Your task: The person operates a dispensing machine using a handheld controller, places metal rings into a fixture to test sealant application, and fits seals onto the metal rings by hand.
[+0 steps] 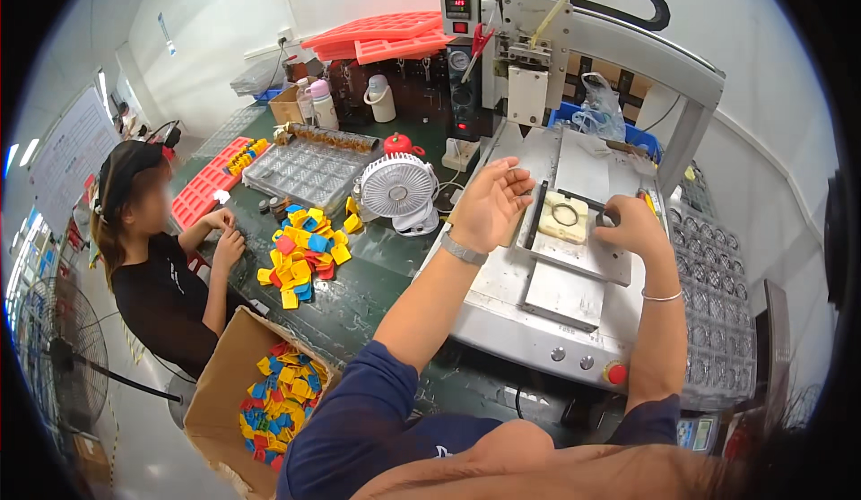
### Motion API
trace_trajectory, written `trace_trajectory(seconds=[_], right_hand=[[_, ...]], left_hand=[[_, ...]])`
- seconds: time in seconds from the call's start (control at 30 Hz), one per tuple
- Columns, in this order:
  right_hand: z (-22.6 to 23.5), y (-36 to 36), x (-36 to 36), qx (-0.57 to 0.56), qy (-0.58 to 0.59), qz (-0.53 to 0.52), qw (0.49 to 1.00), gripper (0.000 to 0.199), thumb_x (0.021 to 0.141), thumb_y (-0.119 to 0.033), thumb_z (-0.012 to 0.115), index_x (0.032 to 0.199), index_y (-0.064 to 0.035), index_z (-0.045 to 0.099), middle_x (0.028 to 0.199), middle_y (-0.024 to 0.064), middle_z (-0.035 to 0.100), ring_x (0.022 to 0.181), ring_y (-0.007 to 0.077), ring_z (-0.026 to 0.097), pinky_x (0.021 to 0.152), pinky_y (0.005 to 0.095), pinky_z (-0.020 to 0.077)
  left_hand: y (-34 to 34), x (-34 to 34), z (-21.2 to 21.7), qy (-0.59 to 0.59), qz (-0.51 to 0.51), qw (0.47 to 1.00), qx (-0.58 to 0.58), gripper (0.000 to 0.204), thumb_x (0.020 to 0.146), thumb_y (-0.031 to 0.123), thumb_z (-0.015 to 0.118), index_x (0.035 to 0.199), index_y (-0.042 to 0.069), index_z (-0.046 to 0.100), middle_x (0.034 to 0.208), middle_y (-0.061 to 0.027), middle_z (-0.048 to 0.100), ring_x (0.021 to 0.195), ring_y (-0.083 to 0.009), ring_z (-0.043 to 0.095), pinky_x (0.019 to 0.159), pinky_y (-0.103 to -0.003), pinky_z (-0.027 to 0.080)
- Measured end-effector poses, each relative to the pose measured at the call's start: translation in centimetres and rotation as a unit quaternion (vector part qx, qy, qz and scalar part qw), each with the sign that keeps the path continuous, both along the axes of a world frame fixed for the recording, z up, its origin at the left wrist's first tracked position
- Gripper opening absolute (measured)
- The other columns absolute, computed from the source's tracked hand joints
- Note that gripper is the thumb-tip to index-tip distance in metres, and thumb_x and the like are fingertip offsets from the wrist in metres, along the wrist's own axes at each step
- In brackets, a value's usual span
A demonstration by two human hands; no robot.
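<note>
My left hand point(491, 202) is raised beside the press bed, palm turned inward and fingers loosely bent and apart. I see nothing held in it. A cream-coloured block point(563, 218) with a thin dark ring point(565, 214) on top sits in the metal fixture point(583, 258). At the block's right side my right hand point(639, 224) is closed, thumb and fingers pinched around a small dark piece whose kind I cannot make out. Above and behind the fixture hangs the press head point(527, 95) of the bench machine, apart from the block.
A red button point(614, 373) sits on the machine's front. Left of it are a white fan point(397, 190), a pile of coloured plastic pieces point(305, 253), and a cardboard box point(220, 392) of similar pieces. A co-worker point(166, 267) sits far left. Clear trays point(713, 294) stand at right.
</note>
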State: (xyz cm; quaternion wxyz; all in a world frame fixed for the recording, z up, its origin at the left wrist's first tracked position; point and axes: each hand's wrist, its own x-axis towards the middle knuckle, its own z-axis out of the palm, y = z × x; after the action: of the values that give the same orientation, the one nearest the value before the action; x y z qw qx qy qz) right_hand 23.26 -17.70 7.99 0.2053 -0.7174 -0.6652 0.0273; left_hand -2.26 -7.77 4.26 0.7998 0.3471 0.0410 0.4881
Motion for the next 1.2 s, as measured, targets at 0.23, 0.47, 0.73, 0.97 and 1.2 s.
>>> trace_trajectory(seconds=[0.23,0.47,0.73,0.97,1.2], right_hand=[[-0.6,0.1,0.2,-0.014,-0.059,-0.054,0.997,0.047,0.063,-0.030,0.078,0.093,0.0043,0.067,0.096,0.0222,0.065,0.087,0.0342,0.063,0.078,0.0379,0.0507],[-0.7,-1.2,0.7,0.001,0.012,-0.033,0.999,0.065,0.062,-0.033,0.081,0.115,0.0004,0.060,0.103,0.0209,0.063,0.097,0.0345,0.061,0.086,0.0372,0.0484],[-1.1,-1.6,1.3,0.015,0.069,-0.058,0.996,0.066,0.063,-0.029,0.081,0.118,-0.0005,0.058,0.099,0.0183,0.066,0.091,0.0322,0.064,0.080,0.0361,0.0507],[-1.7,-1.5,2.6,0.025,0.128,-0.011,0.991,0.071,0.063,-0.021,0.081,0.127,-0.0057,0.053,0.103,0.0164,0.063,0.091,0.0272,0.064,0.081,0.0346,0.0510],[-2.0,-1.3,2.5,0.052,0.106,0.003,0.993,0.059,0.063,-0.023,0.075,0.118,-0.0054,0.060,0.091,0.0133,0.062,0.082,0.0257,0.061,0.075,0.0349,0.0507]], left_hand=[[-0.8,1.0,-0.2,0.095,-0.077,0.992,0.046,0.030,0.091,0.025,0.054,0.114,0.005,0.052,0.105,-0.0066,0.056,0.099,-0.0187,0.055,0.082,-0.032,0.045],[-1.9,2.6,-1.9,0.434,0.217,0.734,0.475,0.046,0.083,0.032,0.069,0.111,-0.001,0.052,0.103,-0.0120,0.054,0.097,-0.0222,0.053,0.080,-0.033,0.046],[-3.7,6.0,-0.8,0.587,0.293,0.479,0.583,0.084,0.077,0.050,0.067,0.128,-0.012,0.042,0.102,-0.0207,0.061,0.097,-0.0331,0.056,0.084,-0.042,0.047],[-2.0,10.4,1.8,0.735,0.234,0.384,0.507,0.091,0.070,0.036,0.071,0.135,-0.015,0.032,0.091,-0.0161,0.069,0.088,-0.0293,0.067,0.074,-0.037,0.052],[-1.9,7.0,2.6,0.505,0.387,0.508,0.581,0.107,0.065,0.030,0.069,0.140,-0.017,0.009,0.083,-0.0223,0.062,0.068,-0.0347,0.062,0.062,-0.041,0.053]])
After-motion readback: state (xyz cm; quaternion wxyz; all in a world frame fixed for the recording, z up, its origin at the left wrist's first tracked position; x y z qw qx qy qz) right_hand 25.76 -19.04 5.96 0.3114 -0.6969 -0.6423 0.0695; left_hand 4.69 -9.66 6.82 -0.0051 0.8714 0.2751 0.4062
